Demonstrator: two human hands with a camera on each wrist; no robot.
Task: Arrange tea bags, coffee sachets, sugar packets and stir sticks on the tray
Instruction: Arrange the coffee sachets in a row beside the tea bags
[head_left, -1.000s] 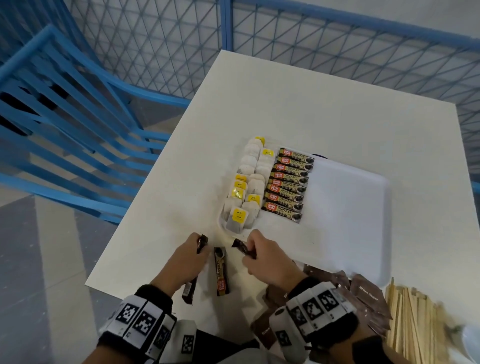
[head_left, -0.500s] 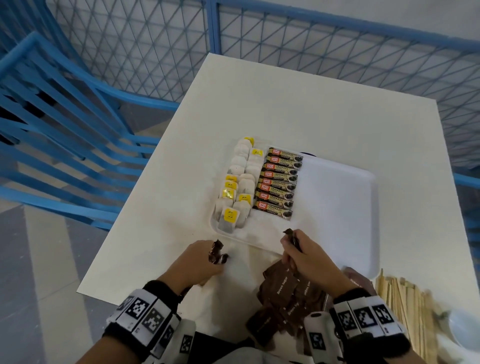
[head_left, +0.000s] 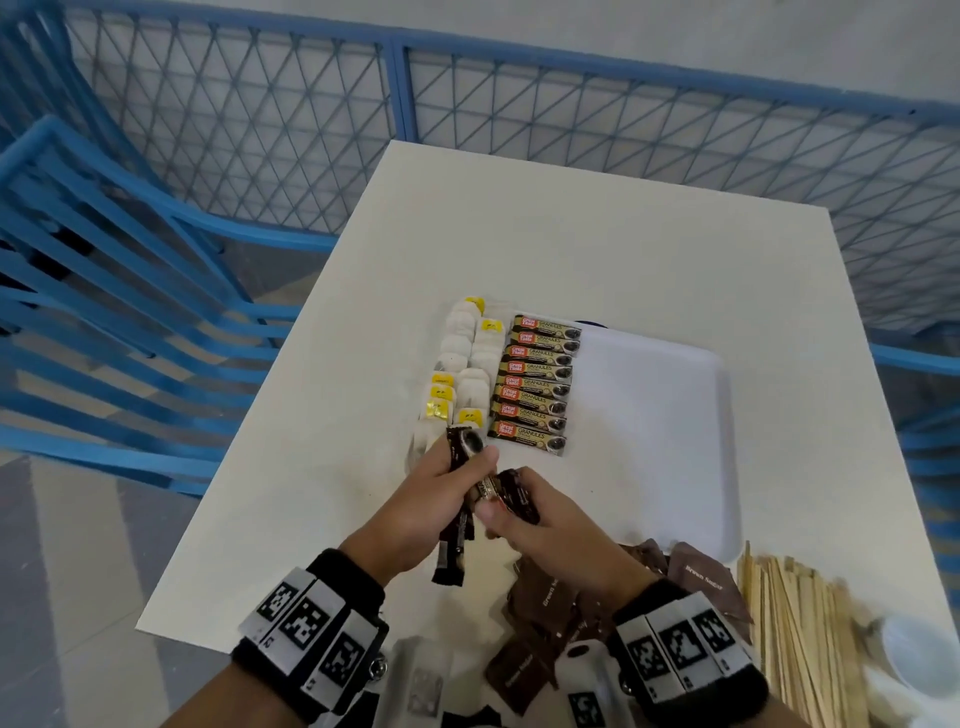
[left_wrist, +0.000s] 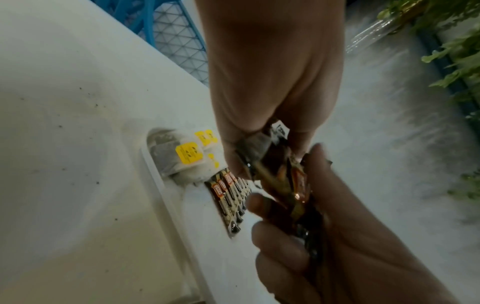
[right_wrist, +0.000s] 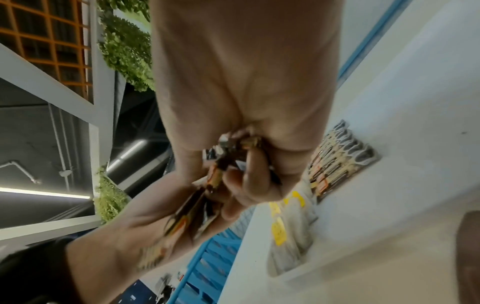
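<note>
Holding a small bunch of dark coffee sachets (head_left: 460, 499), the left hand (head_left: 415, 512) has its fingers curled round them just above the near left corner of the white tray (head_left: 670, 415); one sachet end sticks up past the thumb and another hangs down below the palm. The right hand (head_left: 545, 525) meets it from the right, thumb and fingers pinching another dark sachet (head_left: 514, 493) that touches the left hand's bunch. In both wrist views the two hands are pressed close together around the sachets, blurred.

On the tray, tea bags (head_left: 465, 364) with yellow tags lie in two overlapping columns along the left side. Just beside them, a neat column of coffee sachets (head_left: 537, 382) lies flat, each one crosswise, stacked edge to edge from the far rim toward the near one. The tray's right part is bare white.

On the table (head_left: 597, 249), near the person and right of the hands, brown sugar packets (head_left: 696, 577) lie in a loose heap off the tray. Right of those, a pile of wooden stir sticks (head_left: 800, 639) lies by the table's near right corner, beside a small white dish (head_left: 914, 654). Blue chairs (head_left: 104, 291) stand left of the table.
</note>
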